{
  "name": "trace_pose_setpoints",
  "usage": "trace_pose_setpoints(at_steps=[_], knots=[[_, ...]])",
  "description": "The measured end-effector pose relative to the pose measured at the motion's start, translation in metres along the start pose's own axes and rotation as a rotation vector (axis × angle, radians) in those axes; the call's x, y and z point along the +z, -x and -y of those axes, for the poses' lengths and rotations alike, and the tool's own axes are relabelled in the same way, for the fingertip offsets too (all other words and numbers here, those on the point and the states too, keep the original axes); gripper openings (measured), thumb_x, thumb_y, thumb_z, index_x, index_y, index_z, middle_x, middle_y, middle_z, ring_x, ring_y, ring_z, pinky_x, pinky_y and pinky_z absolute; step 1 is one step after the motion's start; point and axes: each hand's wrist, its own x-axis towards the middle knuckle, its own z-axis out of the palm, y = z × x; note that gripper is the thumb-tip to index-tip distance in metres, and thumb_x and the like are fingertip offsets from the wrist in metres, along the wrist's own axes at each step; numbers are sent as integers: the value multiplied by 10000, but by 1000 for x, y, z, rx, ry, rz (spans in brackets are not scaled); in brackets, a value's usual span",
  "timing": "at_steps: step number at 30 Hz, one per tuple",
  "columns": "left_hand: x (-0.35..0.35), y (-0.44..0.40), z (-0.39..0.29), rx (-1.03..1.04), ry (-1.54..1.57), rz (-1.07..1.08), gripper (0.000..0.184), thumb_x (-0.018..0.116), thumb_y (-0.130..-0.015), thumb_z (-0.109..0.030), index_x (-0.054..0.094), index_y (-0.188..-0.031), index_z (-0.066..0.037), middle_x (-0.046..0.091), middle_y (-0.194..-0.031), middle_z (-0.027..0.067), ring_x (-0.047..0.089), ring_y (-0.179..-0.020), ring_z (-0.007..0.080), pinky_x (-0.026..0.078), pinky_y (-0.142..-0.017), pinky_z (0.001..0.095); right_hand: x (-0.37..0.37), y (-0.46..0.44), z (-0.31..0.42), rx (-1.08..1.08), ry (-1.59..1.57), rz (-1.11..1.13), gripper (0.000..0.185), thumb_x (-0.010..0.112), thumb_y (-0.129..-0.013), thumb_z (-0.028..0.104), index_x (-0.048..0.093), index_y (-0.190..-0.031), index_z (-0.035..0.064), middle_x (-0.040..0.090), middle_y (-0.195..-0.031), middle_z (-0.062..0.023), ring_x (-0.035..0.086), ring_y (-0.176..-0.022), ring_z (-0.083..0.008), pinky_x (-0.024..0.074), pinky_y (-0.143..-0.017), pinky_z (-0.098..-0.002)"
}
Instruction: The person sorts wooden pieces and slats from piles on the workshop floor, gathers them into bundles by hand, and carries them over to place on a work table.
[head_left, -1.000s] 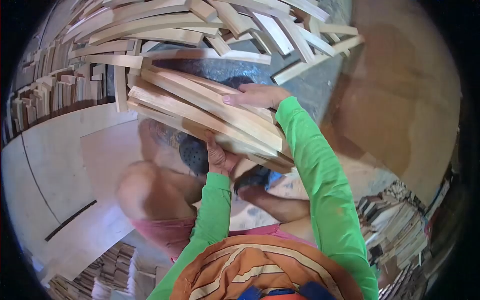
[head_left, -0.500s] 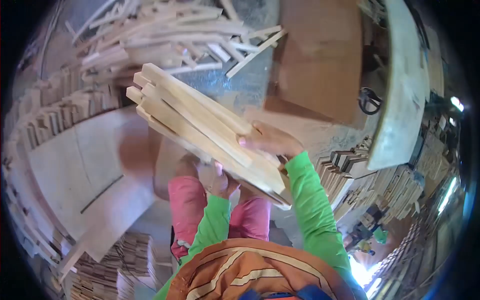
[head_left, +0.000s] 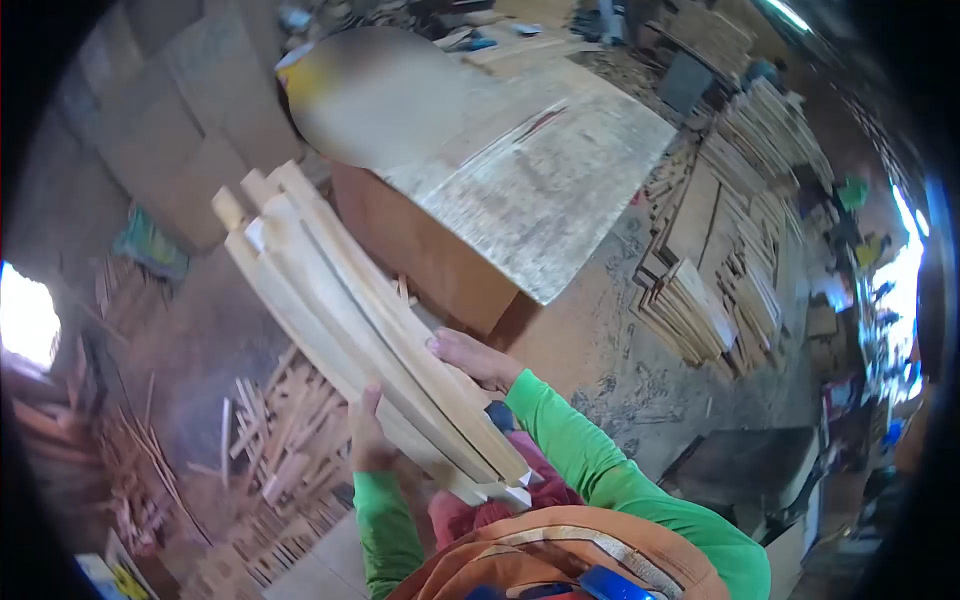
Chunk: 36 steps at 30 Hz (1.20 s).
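A bundle of several long, pale wooden strips [head_left: 345, 310] is held up in front of my body, slanting from the upper left to the lower right. My left hand [head_left: 372, 432] grips its lower left side, with the thumb over the edge and the other fingers hidden beneath. On the right side my right hand [head_left: 475, 360] presses round the strips, its thumb on top. The far ends are uneven, and the near ends reach my lap.
A large table with a worn pale top [head_left: 560, 170] stands ahead. Stacked boards [head_left: 710, 300] lie to the right, near a dark case [head_left: 750, 465]. Loose wood scraps [head_left: 290, 430] cover floor at the lower left. A green sack [head_left: 150, 243] sits farther left.
The view has swung from the wood pile and low boards to the table and room. The strips have been lifted and now point more steeply away, with both hands still holding them.
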Motion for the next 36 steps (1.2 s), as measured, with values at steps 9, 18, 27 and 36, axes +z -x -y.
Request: trace_pose_setpoints(at_steps=[9,18,27,36], knots=[[223,-105,-21,-178,-438,434,505,719,-893,-277,622,-1216,99,700,-1043,173,663,-835,205,543,-721,287,-142,52,29,-290,-391,-312,435,499,-1038,423,569,-1148,8,585,-1077,-56,520,-907,-89,462,-772,-236],[429,-234,72,-446,-739,598,598,743,-890,-317,584,-1271,115,689,-1081,214,677,-904,246,558,-780,302,-308,50,40,-413,-631,-828,494,483,-1039,454,587,-1204,0,635,-1026,-70,573,-860,-114,490,-696,-251],[592,-372,130,-356,-645,960,699,708,-900,-312,468,-1401,111,615,-1286,240,643,-1103,289,524,-954,351,-516,5,92,-101,-454,-1006,669,507,-1005,490,522,-1322,-98,609,-1216,-211,613,-1004,-239,510,-833,-320],[436,-273,97,214,-1411,607,983,710,-859,-449,212,-1565,21,151,-1605,335,129,-1494,483,143,-1220,524,-521,-19,14,-173,49,-1426,756,544,-953,436,370,-1431,-124,440,-1411,-315,470,-1267,-434,359,-1109,-458]])
